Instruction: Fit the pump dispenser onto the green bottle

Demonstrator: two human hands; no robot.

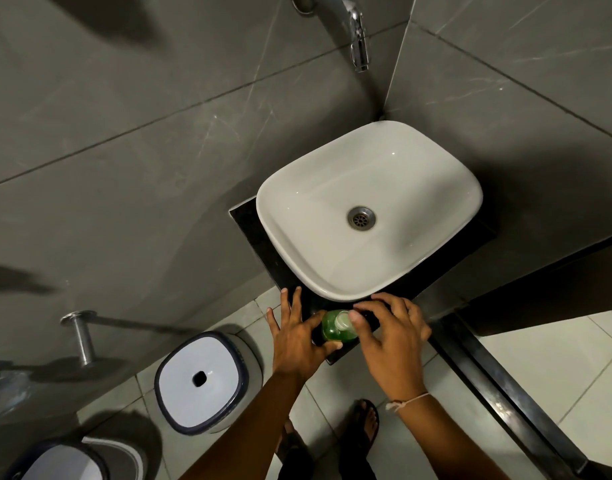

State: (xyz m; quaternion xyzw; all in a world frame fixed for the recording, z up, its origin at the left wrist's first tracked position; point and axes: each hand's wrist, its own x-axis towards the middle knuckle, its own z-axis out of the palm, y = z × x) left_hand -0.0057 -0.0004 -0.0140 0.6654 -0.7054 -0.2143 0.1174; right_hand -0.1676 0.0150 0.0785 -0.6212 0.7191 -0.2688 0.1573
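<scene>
Grip on the green bottle (335, 332) is shared: the left hand (297, 341) is wrapped loosely against its side, thumb curled under the near flank and the other fingers spread flat toward the table's front edge, while the right hand (391, 337) is closed over the pale pump dispenser (342, 320) at the neck, thumb and forefinger pinched on it. The bottle is stood upright on the dark table (249, 233), at its near corner, just in front of the white sink (283, 237). Whether the pump collar is already engaged on the threads cannot be told, since the fingers cover the joint.

A thin plastic body, part-filled with liquid, is to be expected: light, slightly yielding when squeezed, and probably slick if soap has run down it. It is best held low around the body so it cannot spin, with the pump taken by its collar rather than the nozzle head. A tip off the near corner to the floor is the risk.
</scene>
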